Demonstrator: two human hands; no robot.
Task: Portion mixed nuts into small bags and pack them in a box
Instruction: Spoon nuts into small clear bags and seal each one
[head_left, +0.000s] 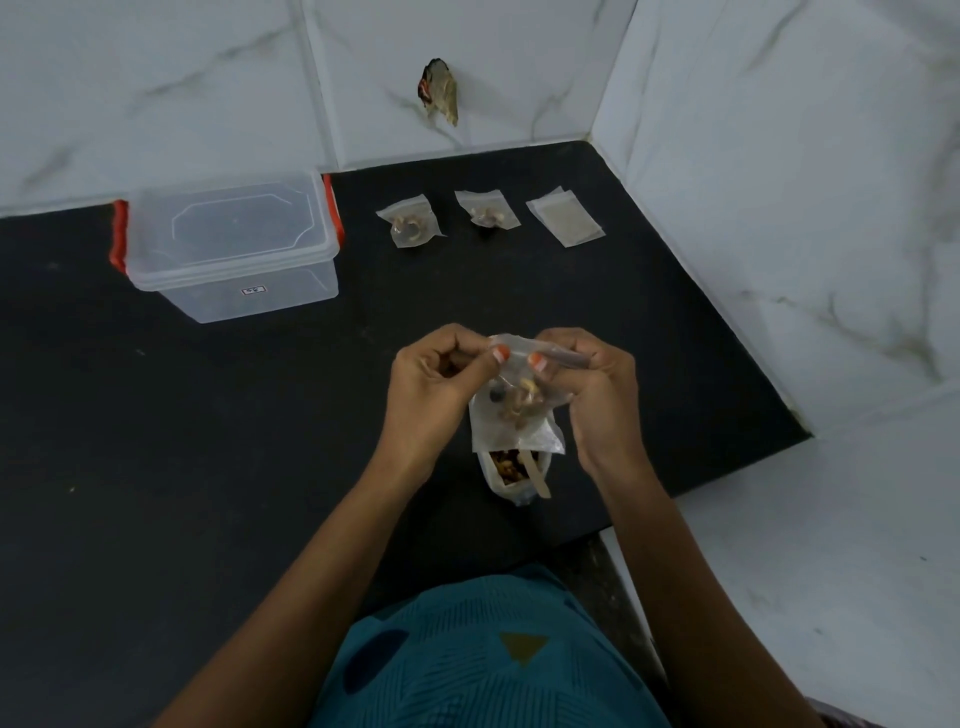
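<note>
While pinched at its top edge by L hand (441, 387) and R hand (597, 400), close together, thumbs on the near side: small bag (511, 389) w/ a few nuts inside, held up over counter (260, 441). Right under it, standing open: big bag (511, 475) w/ more nuts and a flat wood stick (540, 478). Far left: clear box (234, 249), lid on, red clips at both ends. At the back, lying flat: filled bag (410, 226), nuts in it, and near it 2nd filled bag (487, 210), nuts too. Right of those: pile of empty bags (566, 215). Black counter, set in a corner of white marble-look wall tiles (779, 156). On back wall: dark crumpled scrap (439, 93), can't tell what.
</note>
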